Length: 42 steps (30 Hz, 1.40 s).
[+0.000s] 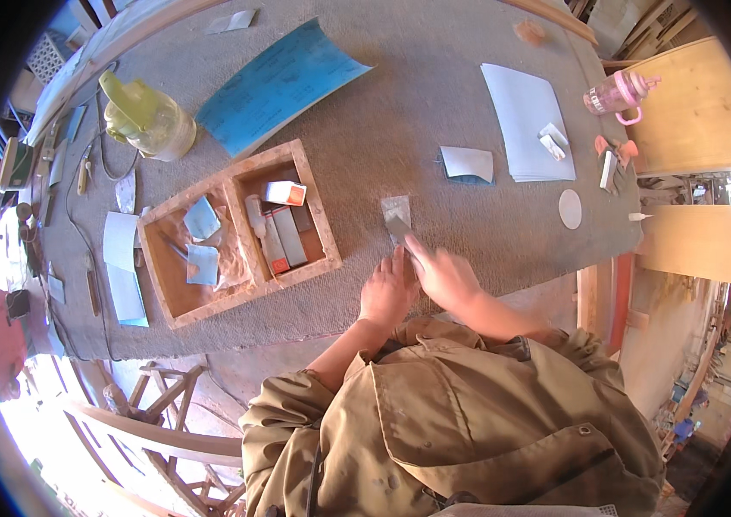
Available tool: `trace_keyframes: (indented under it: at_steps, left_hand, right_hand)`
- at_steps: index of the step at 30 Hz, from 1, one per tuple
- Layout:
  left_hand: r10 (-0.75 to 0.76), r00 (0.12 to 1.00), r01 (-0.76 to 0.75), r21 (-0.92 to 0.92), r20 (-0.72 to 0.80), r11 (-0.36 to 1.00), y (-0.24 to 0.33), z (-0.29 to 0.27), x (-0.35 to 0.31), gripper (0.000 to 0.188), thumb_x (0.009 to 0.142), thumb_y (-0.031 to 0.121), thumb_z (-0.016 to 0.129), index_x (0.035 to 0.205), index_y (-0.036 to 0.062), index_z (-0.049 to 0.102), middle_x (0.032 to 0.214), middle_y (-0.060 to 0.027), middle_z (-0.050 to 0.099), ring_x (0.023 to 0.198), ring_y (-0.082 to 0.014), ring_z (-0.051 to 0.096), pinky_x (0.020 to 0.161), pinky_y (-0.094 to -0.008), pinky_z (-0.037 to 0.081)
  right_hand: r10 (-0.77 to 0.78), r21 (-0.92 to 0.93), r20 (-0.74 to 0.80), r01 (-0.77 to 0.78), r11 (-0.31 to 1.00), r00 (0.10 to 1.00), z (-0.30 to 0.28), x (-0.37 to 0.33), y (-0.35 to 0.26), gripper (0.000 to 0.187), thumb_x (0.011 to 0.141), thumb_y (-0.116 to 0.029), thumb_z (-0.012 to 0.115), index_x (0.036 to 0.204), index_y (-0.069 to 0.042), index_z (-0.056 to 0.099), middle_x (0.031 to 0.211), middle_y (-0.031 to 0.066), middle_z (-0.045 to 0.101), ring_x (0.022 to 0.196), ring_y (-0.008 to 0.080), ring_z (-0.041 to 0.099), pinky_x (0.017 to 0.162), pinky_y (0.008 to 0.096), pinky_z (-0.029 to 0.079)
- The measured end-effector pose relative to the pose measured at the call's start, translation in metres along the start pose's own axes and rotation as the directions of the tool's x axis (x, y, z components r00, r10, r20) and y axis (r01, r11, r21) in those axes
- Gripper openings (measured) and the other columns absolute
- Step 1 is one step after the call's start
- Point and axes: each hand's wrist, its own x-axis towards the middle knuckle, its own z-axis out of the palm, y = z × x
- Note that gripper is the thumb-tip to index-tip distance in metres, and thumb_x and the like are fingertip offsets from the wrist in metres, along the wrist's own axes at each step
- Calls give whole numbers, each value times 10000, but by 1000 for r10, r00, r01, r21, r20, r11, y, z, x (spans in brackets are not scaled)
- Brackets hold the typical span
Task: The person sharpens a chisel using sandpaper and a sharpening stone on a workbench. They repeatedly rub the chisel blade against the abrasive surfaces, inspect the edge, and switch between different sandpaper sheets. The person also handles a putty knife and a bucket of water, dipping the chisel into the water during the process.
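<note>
Left hand (389,291) nearest, fingers together and stretched forward, tips low at the table; cannot tell if they pinch anything or only press
Right hand (452,280) just beside it, fingers closed round the pale handle of a flat tool (418,247), dark blade slanting away and leftward
Small grey patch (395,208) straight ahead of the left fingertips — long axis running away from the body, blade over its near part; left fingertips close by, right hand meeting it through the tool
Patch thin-looking, dull, oblong; table (365,112) under it covered in coarse brown-grey cloth
Leftward, rough wooden box (322,211), two compartments: crumpled wrapping (232,250) and blue scraps (202,218) left, flat grey bars (289,238) and white-and-orange carton (285,192) right
Ahead right, small curled sheet (467,161), whitish above, blue beneath
Farther — smooth white sheets (516,112), bowed blue sheet (284,86), cloudy green jug (159,133), pink bottle (612,97) with looped handle
</note>
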Motion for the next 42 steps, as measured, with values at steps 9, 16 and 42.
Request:
trace_keyframes:
  at_steps: [9, 16, 42]
  left_hand:
    - [-21, 1000, 22, -26, 14, 999, 3, -1, 1, 722, 805, 353, 602, 1345, 4, 275, 1085, -175, 516, 1014, -336, 537, 795, -409, 487]
    - [-50, 997, 53, -55, 56, 997, 6, -3, 2, 719, 797, 324, 611, 1345, 11, 267, 1088, -185, 508, 1029, -355, 522, 823, -425, 471]
    - [-35, 999, 33, -70, -26, 997, 3, 8, -2, 736, 804, 363, 595, 1361, 20, 256, 1090, -194, 504, 999, -354, 524, 833, -419, 456]
  right_hand:
    - [22, -13, 70, -21, 1000, 997, -4, -2, 2, 466, 871, -215, 525, 1320, -159, 410, 575, 188, 566, 535, 366, 587, 476, 440, 478]
    - [17, -8, 7, -16, 1000, 1000, 2, 29, -1, 457, 894, -210, 494, 1323, -92, 389, 585, 181, 575, 489, 320, 597, 406, 414, 472]
    - [123, 17, -91, -122, 992, 988, 11, 7, 2, 422, 871, -206, 527, 1267, -79, 453, 564, 176, 568, 481, 342, 574, 429, 441, 454]
